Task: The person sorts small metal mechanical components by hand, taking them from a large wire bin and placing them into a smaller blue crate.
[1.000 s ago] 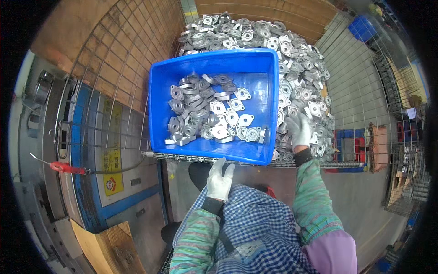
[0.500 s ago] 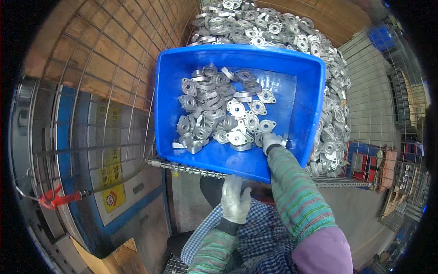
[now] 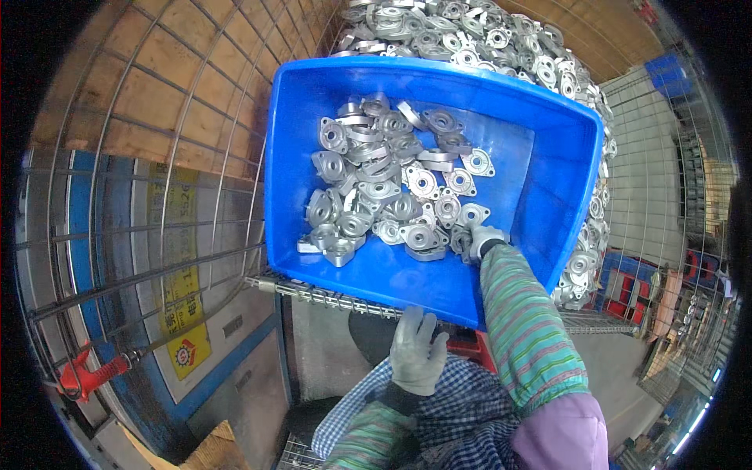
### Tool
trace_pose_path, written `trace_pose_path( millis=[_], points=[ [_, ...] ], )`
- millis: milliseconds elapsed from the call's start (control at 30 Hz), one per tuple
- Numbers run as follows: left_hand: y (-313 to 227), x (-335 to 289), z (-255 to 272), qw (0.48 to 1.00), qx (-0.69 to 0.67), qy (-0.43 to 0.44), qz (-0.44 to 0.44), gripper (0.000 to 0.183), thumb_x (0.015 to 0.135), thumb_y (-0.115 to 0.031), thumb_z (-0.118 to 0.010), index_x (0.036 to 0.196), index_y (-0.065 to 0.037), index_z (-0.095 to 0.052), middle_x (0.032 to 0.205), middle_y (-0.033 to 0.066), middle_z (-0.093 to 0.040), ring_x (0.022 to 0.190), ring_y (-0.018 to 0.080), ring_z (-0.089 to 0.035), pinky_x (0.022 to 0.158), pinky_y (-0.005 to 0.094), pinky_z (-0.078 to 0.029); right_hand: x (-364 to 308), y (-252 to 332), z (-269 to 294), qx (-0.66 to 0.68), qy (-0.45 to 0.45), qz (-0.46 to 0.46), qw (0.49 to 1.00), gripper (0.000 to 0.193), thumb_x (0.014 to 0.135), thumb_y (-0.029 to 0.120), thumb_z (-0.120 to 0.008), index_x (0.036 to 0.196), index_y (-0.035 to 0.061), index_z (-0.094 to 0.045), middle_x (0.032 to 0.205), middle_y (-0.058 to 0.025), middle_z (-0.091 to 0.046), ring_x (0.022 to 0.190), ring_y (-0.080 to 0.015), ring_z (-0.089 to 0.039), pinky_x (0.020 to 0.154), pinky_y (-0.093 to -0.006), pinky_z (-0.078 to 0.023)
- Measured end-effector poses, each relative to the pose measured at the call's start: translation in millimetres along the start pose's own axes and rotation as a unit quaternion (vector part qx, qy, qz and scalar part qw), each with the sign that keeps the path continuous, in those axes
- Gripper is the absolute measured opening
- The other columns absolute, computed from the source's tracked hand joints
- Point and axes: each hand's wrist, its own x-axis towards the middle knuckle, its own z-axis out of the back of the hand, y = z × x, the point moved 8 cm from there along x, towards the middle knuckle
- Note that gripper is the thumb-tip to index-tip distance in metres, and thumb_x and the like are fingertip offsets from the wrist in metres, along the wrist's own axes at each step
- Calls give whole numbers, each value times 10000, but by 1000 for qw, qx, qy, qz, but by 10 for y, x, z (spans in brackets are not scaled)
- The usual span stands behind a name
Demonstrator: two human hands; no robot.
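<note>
A large blue plastic bin (image 3: pixel 439 301) holds a heap of silver-grey metal flange castings (image 3: pixel 376 168), each with a round centre and bolt ears. Inside the bin, my right hand (image 3: pixel 487 240), in a white glove, is at the heap's right edge, against several castings. Its fingers look curled, but their tips and anything in them are hidden. My left hand (image 3: pixel 418 352), gloved too, is outside the bin just below its near rim. That hand is open, fingers stretched toward the rim, and it holds nothing.
More castings (image 3: pixel 470 35) are piled behind and right of the bin, inside a wire mesh cage (image 3: pixel 180 102). The cage's near edge bar (image 3: pixel 329 294) runs under the bin. A red handle (image 3: pixel 94 377) hangs at the left. Cardboard (image 3: pixel 215 450) lies at lower left.
The view has shifted, and the bin appears larger with its right side farther right. My right hand stays at the heap's right edge; my left hand remains open below the rim.
</note>
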Motion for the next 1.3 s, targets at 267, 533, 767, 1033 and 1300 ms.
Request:
trace_pose_path(
  millis=[267, 533, 767, 1033, 1300],
  points=[
    [58, -25, -27, 1000, 0, 13, 23, 400, 659, -90, -686, 1029, 6, -569, 1106, 237, -533, 1047, 428, -509, 880, 477, -440, -266, 231, 208, -33, 42, -21, 998, 775, 578, 304, -778, 1275, 188, -461, 1164, -149, -576, 1125, -310, -524, 930, -468, -396],
    [45, 6, -6, 1000, -8, 8, 28, 379, 654, -77, -684, 1005, 17, -577, 1115, 237, -526, 1044, 422, -509, 887, 471, -436, -96, 139, -56, 80, 63, -10, 995, 776, 633, 292, -729, 1321, 163, -394, 1201, -181, -554, 1130, -312, -526, 957, -506, -354],
    [-9, -84, 15, 1000, 7, -12, 11, 344, 686, -66, -678, 1003, 33, -590, 1132, 235, -528, 1062, 411, -505, 894, 457, -438, -231, 342, 81, -51, 20, 74, 996, 542, 675, 273, -643, 1178, 103, -533, 1027, -169, -635, 979, -312, -611, 827, -395, -482],
    [20, -258, 128, 993, -79, -67, 55, 319, 769, -31, -643, 1073, 41, -575, 1133, 205, -559, 1062, 336, -538, 937, 386, -417, -601, 491, 509, 229, -95, 184, 951, 532, 749, 219, -612, 1230, 36, -478, 1082, -184, -610, 964, -278, -619, 817, -352, -484],
    [185, -4, 248, 709, -606, -61, 355, 590, 939, -413, -429, 1341, 11, -350, 1285, 153, -461, 1158, 223, -469, 971, 339, -386, -2654, 1257, 668, 704, 339, 276, 561, 626, 653, -53, -546, 1267, -8, -430, 1099, -128, -581, 947, -200, -605, 807, -304, -510]
  ],
)
